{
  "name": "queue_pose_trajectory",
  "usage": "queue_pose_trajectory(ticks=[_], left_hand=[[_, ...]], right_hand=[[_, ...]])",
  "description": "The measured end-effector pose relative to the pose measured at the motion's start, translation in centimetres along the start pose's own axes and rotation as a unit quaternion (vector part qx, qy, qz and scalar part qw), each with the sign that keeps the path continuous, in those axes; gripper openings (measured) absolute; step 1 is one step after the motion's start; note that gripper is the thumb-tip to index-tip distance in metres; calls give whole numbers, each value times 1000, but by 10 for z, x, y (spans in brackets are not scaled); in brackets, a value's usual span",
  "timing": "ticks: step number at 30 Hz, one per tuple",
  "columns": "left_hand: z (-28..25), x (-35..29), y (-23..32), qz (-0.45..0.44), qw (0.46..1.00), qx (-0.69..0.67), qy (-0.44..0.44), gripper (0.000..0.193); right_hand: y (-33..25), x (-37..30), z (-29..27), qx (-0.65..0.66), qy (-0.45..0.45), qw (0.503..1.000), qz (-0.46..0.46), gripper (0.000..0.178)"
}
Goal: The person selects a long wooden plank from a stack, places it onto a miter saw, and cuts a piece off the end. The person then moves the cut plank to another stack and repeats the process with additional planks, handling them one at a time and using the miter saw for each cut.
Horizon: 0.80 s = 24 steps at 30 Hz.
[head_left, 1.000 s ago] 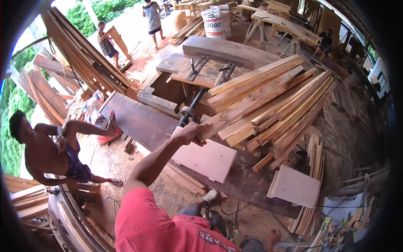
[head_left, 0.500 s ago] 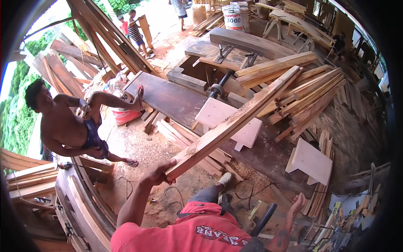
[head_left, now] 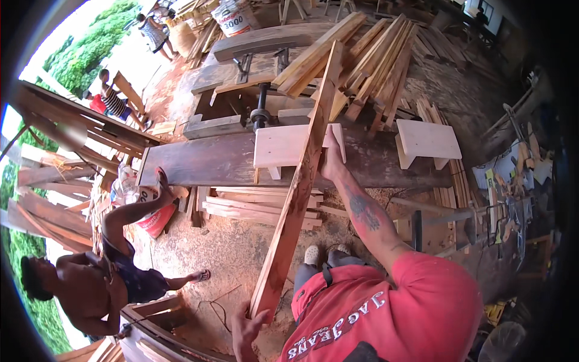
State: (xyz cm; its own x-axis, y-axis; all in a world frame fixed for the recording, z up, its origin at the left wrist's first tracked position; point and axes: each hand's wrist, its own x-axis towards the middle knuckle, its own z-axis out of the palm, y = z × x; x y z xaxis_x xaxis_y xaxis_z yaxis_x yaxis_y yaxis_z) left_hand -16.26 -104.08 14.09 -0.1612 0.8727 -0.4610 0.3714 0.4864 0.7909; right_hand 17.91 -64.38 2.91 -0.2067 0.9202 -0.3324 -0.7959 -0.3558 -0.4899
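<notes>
Both hands have a closed grip on the same long reddish-brown wooden plank (head_left: 298, 187). Left hand (head_left: 247, 329), bottom centre of the frame, is wrapped under the plank's near end, fingers curled round the butt. Right hand (head_left: 332, 158), mid-frame, is clamped on its right edge about halfway up. Makes sense for a board that long: one hand carries the weight at the end, the other steadies and steers. The plank runs at a slant from bottom centre up to the stack of sawn timber boards (head_left: 362, 57) at top centre, and I'd guess its far end rests on or just over that pile, can't quite tell.

Behind it, a pale unfinished wooden stool (head_left: 283, 148) sits on the dark heavy plank surface (head_left: 205, 163), with a second pale stool (head_left: 427, 140) off to the right. A shirtless person (head_left: 96, 283) crouches at lower left.

Containers: a red-and-white sack (head_left: 155, 218) under the surface at left and a white printed bucket (head_left: 234, 18) at the top; contents not visible in either.
</notes>
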Motion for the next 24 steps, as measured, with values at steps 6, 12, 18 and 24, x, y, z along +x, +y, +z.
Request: queue_pose_trajectory(ticks=[6, 12, 18, 24], left_hand=[[23, -26, -88, 36, 980, 171, 91, 57], [21, -14, -198, 119, 949, 242, 164, 59], [9, 74, -182, 216, 914, 318, 131, 64], [-16, 157, -130, 344, 865, 362, 38, 64]], right_hand=[[46, -44, 16, -23, 67, 996, -58, 62], [81, -101, 29, 53, 37, 994, -90, 72], [49, -160, 21, 140, -89, 981, -101, 94], [63, -226, 0, 179, -101, 950, -233, 103]])
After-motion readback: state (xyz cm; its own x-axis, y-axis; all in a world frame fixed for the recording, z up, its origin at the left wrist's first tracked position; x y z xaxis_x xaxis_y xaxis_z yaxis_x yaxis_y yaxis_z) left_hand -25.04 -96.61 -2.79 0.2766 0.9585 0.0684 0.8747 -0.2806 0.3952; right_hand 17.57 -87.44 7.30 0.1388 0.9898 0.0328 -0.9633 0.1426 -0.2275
